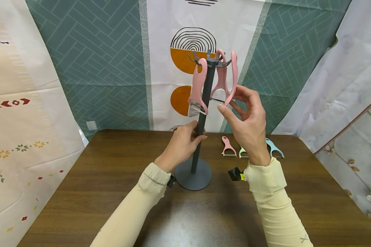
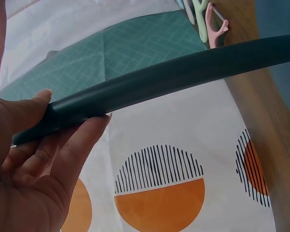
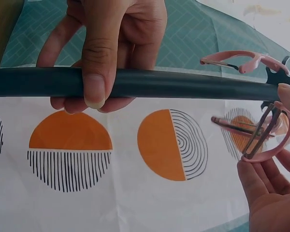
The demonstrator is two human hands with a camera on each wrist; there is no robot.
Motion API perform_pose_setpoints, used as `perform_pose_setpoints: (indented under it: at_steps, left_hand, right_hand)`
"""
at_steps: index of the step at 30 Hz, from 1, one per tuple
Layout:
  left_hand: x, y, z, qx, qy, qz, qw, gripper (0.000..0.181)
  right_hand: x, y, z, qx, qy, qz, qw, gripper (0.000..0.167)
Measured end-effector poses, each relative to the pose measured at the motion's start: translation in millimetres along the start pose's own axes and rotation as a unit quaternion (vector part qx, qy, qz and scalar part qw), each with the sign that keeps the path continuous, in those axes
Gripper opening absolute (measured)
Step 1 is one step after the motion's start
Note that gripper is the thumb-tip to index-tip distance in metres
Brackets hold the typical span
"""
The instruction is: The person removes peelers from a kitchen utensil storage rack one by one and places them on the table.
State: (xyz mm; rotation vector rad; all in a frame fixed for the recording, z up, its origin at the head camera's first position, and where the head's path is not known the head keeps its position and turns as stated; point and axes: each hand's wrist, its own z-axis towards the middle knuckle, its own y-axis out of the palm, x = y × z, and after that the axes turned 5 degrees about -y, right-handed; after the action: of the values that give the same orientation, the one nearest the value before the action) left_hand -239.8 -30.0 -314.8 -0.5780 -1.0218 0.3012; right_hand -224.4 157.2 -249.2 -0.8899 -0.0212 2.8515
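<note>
I watch the left hand (image 1: 182, 144) wrapped on the dark pole of the stand (image 1: 208, 87), about halfway up: its thumb presses one side and its fingers curl against the other, so I read it as clamped there. The right hand (image 1: 249, 120) is higher and further right, with thumb and fingertips pinched on the lower, forked end of a pink peeler (image 1: 234, 73); its other fingers are spread a little apart. That peeler stands nearly upright, its top end at a hook on the right of the stand, though I cannot tell whether the hook passes through its hole. The two hands are apart from each other.

Counting, I get one stand with one round base (image 1: 184, 178) flat on the wooden table (image 1: 126, 164). Three pink peelers are up at its hooks: the pinched one, a front-left peeler (image 1: 199, 80) and a rear peeler (image 1: 221, 79), these two hanging blade end down. On the table beyond the right forearm I count three more: one small pink peeler (image 1: 226, 142), one green peeler (image 1: 242, 151) and one blue peeler (image 1: 272, 146). The right hand and wrist partly cover the green one.
</note>
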Motion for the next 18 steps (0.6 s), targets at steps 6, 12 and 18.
perform_pose_setpoints:
  at_steps: [6, 12, 18]
  left_hand:
    - [0.3, 0.3, 0.3, -0.001, -0.007, 0.0, 1.0, 0.016]
    - [0.0, 0.3, 0.6, 0.0, -0.001, -0.001, 1.0, 0.014]
    - [-0.7, 0.3, -0.2, 0.0, 0.0, -0.002, 1.0, 0.015]
  right_hand:
    - [1.5, -1.5, -2.4, 0.003, -0.003, 0.008, 1.0, 0.055]
    - [4.4, -3.1, -4.8, 0.003, -0.001, 0.002, 1.0, 0.056]
    - [6.4, -3.6, -7.7, 0.005, 0.001, -0.003, 1.0, 0.056]
